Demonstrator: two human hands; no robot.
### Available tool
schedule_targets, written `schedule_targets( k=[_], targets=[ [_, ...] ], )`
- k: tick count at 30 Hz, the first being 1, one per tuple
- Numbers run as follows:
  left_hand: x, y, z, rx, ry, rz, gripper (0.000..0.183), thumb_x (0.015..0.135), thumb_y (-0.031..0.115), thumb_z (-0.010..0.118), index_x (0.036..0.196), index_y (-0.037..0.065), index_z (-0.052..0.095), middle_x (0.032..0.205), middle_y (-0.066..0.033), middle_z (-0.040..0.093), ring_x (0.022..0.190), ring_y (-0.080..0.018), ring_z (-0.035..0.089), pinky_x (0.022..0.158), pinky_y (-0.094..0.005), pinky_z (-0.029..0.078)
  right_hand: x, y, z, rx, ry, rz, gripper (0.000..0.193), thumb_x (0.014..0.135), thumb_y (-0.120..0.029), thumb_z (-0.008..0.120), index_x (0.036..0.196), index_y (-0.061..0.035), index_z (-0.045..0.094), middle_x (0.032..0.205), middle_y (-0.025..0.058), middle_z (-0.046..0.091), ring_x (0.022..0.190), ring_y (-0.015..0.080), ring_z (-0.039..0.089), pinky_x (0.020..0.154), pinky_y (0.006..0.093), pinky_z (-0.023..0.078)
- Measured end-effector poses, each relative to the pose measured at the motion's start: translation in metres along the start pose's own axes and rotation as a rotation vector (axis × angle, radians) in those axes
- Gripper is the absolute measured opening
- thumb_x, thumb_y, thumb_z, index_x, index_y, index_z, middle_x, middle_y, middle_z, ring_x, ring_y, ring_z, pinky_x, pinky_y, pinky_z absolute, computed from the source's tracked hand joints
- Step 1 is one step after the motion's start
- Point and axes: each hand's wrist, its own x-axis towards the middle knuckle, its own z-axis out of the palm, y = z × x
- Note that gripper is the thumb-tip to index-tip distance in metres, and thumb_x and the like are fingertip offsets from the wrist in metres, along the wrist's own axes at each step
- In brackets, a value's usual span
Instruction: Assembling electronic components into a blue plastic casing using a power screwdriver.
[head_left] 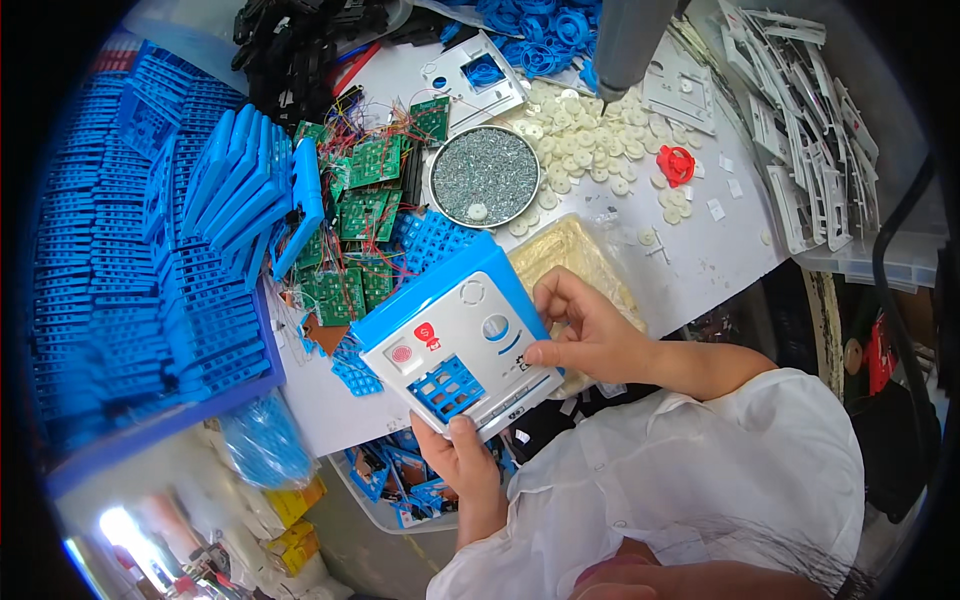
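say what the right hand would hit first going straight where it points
Probably the blue-and-white casing in the left hand; the right hand is at its edge, though depth is unclear.

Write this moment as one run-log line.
left hand: holding blue-white casing | right hand: touching casing's right side | beyond: green circuit boards

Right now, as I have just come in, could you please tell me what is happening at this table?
A person holds a blue casing with a white front, left hand at its lower corner. The right hand is at its right edge, thumb over the front. Beyond lie green circuit boards with wires, small metal pieces in a round dish and pale round discs. More blue casings are piled at left.
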Motion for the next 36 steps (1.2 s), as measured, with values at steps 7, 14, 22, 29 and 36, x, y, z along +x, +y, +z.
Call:
schedule_targets(
  k=[7,14,22,29,36],
  targets=[
    [0.000,0.027,0.002,0.122,-0.034,-0.064,0.048,0.104,0.027,0.061,0.136,-0.006,0.047,0.116,-0.0126,0.064,0.105,-0.0161,0.062,0.096,-0.0333,0.049,-0.001,0.007,0.000,0.092,-0.054,-0.045,0.043,0.094,-0.007,0.077,0.120,-0.0055,0.043,0.114,0.0079,0.061,0.100,0.0099,0.062,0.076,0.0221,0.055],
    [0.004,0.030,-0.002,0.306,-0.025,0.087,0.038,0.098,0.016,0.061,0.128,-0.006,0.054,0.114,-0.0112,0.064,0.102,-0.0177,0.062,0.096,-0.0318,0.047,-0.001,0.009,0.000,0.095,-0.084,0.024,0.042,0.094,0.000,0.073,0.121,-0.0077,0.042,0.118,0.0080,0.061,0.109,0.0121,0.064,0.084,0.0253,0.057],
    [-0.008,0.065,-0.003,0.124,-0.132,0.020,0.047,0.090,0.014,0.064,0.130,-0.009,0.054,0.121,-0.0114,0.061,0.110,-0.0187,0.060,0.101,-0.0338,0.045,0.004,0.019,-0.003,0.341,-0.229,0.044,0.046,0.095,-0.001,0.073,0.125,-0.0092,0.039,0.125,0.0100,0.062,0.115,0.0135,0.062,0.098,0.0300,0.052],
    [-0.002,0.047,-0.009,0.195,-0.111,0.042,0.050,0.095,0.021,0.063,0.134,-0.010,0.055,0.123,-0.0137,0.065,0.111,-0.0214,0.065,0.100,-0.0344,0.049,0.004,0.010,-0.009,0.193,-0.214,0.057,0.048,0.095,-0.002,0.073,0.126,-0.0094,0.037,0.122,0.0106,0.064,0.112,0.0137,0.063,0.097,0.0301,0.053],
    [0.020,0.038,-0.013,0.113,0.017,-0.064,0.058,0.104,0.040,0.057,0.129,-0.012,0.058,0.114,-0.0146,0.070,0.100,-0.0198,0.068,0.092,-0.0321,0.052,0.003,0.010,-0.005,0.186,-0.206,0.053,0.050,0.095,-0.002,0.073,0.127,-0.0096,0.036,0.122,0.0118,0.064,0.111,0.0142,0.063,0.095,0.0290,0.054]
  ],
)
